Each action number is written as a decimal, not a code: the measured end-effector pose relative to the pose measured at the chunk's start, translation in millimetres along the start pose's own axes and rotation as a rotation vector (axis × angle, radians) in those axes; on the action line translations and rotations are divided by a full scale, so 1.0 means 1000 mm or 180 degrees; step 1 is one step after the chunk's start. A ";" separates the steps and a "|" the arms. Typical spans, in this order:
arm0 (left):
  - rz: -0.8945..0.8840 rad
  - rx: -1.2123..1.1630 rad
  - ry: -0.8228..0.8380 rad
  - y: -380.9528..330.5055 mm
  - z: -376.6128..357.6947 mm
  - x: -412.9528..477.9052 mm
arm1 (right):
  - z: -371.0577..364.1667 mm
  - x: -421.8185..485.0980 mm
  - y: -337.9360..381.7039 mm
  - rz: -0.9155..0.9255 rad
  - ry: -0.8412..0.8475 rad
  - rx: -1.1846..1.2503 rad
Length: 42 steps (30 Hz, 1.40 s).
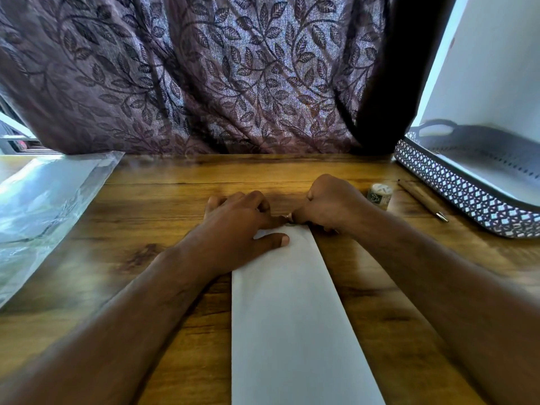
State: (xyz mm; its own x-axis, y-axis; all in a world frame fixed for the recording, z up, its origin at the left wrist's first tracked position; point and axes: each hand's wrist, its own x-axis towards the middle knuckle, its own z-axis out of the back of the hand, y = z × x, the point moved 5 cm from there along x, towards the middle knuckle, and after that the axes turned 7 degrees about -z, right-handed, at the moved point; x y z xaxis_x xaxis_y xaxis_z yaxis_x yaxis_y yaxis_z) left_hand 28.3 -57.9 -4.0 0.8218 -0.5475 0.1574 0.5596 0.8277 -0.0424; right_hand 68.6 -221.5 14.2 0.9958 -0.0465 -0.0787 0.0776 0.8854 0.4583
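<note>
At the paper's (292,317) far end, left hand (239,222) presses flat and right hand (330,201) rests fisted

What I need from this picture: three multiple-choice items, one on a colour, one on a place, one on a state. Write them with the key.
1. What colour is the folded paper? A. yellow B. white C. red
2. Where does the pen lie? A. between the small roll and the patterned tray B. on the folded paper C. inside the tray
3. How is the right hand? A. gripping the pen B. flat, fingers spread C. curled into a fist at the paper's far end
Key: 1 B, the strip is plain white; 2 A, it lies on the wood beside the tray's wall; 3 C, its knuckles are bent over the paper's end.
</note>
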 end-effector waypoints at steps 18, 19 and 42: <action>-0.0252 0.0540 0.0327 -0.016 0.014 -0.001 | 0.004 0.004 -0.018 -0.0328 0.0320 0.0519; -0.0273 0.0483 0.0309 -0.017 0.013 -0.001 | 0.004 0.004 -0.019 -0.0318 0.0359 0.0561; -0.1040 -0.0214 -0.0205 -0.011 0.011 -0.005 | 0.011 -0.005 -0.026 -0.0494 0.0791 0.1160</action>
State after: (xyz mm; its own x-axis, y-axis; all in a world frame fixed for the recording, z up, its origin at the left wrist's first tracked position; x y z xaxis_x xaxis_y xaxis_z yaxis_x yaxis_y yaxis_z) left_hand 16.8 -63.3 6.8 0.5906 -0.7719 0.2353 0.7999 0.5986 -0.0440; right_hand 62.3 -249.3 12.0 0.9327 -0.0142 -0.3603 0.2811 0.6545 0.7019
